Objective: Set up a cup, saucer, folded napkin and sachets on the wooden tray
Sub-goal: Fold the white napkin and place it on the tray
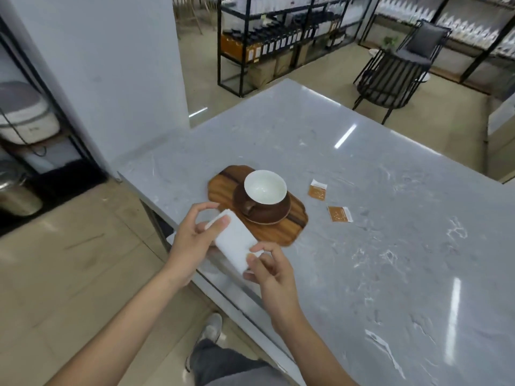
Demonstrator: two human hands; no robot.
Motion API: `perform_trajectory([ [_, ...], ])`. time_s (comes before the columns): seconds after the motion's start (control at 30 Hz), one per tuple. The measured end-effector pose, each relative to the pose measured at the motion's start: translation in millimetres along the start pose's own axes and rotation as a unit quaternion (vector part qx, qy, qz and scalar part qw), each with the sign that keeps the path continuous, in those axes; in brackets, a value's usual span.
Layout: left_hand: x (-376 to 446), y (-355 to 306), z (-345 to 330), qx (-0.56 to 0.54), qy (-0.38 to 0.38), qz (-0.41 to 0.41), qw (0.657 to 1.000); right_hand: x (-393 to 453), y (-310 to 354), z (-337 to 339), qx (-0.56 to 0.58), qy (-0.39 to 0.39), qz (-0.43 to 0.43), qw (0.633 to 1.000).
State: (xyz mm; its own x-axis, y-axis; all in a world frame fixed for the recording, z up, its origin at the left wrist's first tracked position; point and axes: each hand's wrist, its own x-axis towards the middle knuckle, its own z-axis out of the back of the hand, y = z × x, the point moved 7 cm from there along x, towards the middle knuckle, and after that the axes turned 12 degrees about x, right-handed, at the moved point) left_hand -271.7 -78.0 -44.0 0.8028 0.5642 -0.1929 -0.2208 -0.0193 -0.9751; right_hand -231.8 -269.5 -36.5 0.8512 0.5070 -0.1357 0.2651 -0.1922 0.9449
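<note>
A wooden tray (220, 188) lies near the counter's left edge. On it rests a brown saucer (274, 215) with a brown cup (264, 190), white inside, upright. A white folded napkin (237, 240) is held just above the tray's near end. My left hand (192, 240) pinches its far corner and side. My right hand (270, 270) grips its near end. Two orange sachets lie on the counter to the right of the tray, one farther away (317, 190) and one nearer (339, 214).
The grey marble counter (390, 246) stretches to the right and far side. Its left edge drops to a tiled floor. A black chair (395, 73) and metal shelving (278, 37) stand beyond the counter. A white wall column is at the left.
</note>
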Motion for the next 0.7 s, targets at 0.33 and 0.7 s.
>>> perform_trajectory([
  [0.33,105,-7,23,0.011,0.037,0.089,0.995,85,-12,-35,-0.086,-0.098,0.033,0.991],
  [0.7,158,-11,26,0.106,0.163,0.095,0.976,100,-18,-61,-0.166,-0.179,0.054,0.968],
])
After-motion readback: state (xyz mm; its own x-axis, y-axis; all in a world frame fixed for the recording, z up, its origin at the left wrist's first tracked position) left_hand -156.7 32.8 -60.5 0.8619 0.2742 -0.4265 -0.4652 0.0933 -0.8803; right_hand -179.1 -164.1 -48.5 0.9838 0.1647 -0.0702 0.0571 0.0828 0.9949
